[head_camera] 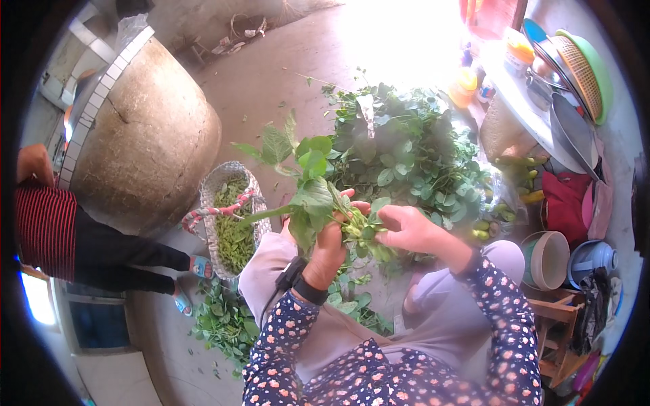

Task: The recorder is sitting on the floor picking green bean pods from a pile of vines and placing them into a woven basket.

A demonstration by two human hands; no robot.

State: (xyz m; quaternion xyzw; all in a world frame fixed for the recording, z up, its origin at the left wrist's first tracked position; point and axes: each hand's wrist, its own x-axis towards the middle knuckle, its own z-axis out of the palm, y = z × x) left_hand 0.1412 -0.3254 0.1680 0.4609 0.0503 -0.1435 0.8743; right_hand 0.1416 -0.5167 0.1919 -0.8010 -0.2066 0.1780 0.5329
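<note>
My left hand (pixel 329 241) grips a leafy bean plant (pixel 312 200), probably soybean, by its stem. Its large leaves point away to the upper left, and a cluster of green pods (pixel 363 228) shows between my hands. The thumb and fingers of my right hand (pixel 411 228) close on the pod end from the right; the fingertips are partly hidden by leaves. By my left knee stands a woven basket (pixel 207 203) with a cloth-wrapped handle (pixel 190 222), holding many picked green pods (pixel 228 243). A large heap of bean plants (pixel 401 142) lies on the floor ahead.
More leafy plants (pixel 223 314) lie left of me and some stems (pixel 355 304) between my feet. A person (pixel 127 254) stands at left by a rounded, tile-rimmed stove (pixel 147 137). At right are a white table (pixel 523 116), buckets (pixel 551 259) and a wooden stool (pixel 556 325).
</note>
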